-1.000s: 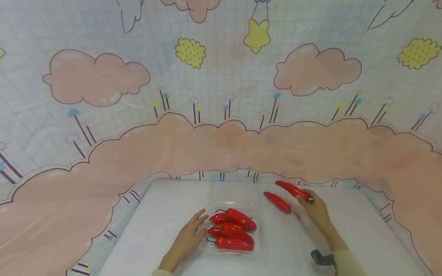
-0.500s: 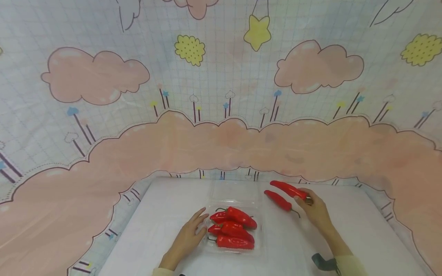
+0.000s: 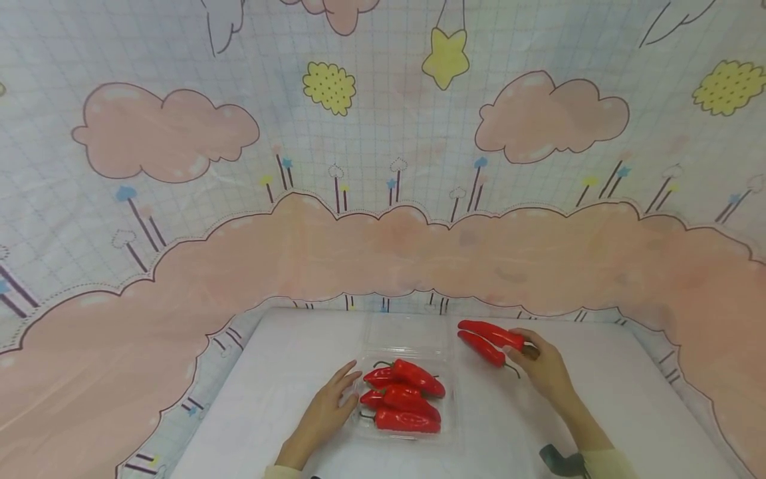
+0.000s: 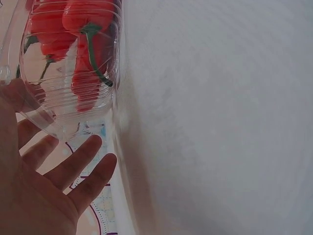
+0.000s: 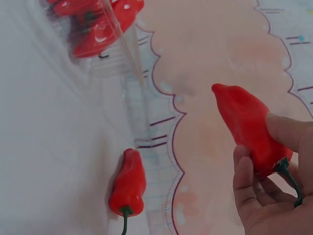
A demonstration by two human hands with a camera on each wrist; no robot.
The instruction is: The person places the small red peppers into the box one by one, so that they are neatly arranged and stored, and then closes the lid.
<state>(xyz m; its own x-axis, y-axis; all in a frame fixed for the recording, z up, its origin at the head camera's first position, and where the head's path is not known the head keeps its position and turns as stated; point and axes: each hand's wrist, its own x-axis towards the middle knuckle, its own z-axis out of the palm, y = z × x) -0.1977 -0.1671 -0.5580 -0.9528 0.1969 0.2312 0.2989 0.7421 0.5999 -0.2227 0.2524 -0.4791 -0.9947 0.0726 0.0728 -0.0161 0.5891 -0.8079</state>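
Right hand (image 3: 544, 366): gripping the held pepper (image 3: 487, 331) near its stem end. The right wrist view shows the thumb along one side of the red body and curled fingers on the other, with the green stem (image 5: 292, 182) projecting toward the palm. The pointed tip is free and faces away from the hand.

Loose pepper (image 3: 482, 348): lies on the tabletop (image 3: 287, 359), right of the container, its tip pointing to the far left. In the head view the held pepper sits just beyond it, roughly parallel; the right wrist view shows the two clearly apart. Clearance between held pepper and tabletop: cannot tell.

Left hand (image 3: 326, 411): at the left side of the clear container (image 3: 453, 416), fingers (image 4: 76, 166) extended and spread, nothing grasped. In the left wrist view the thumb side overlaps the transparent wall; exact contact not readable.

The container stands on the tabletop between the two hands, its clear lid (image 3: 407, 332) folded back on the far side. Inside, several red peppers (image 3: 403, 401) lie piled across one another, some stems toward the left wall.

Surroundings: a backdrop (image 3: 383, 253) printed with pink clouds and yellow shapes rises behind the tabletop. Pale sleeve (image 3: 607, 462) on the right arm; dark green object (image 3: 559, 460) beside it, identity unclear.
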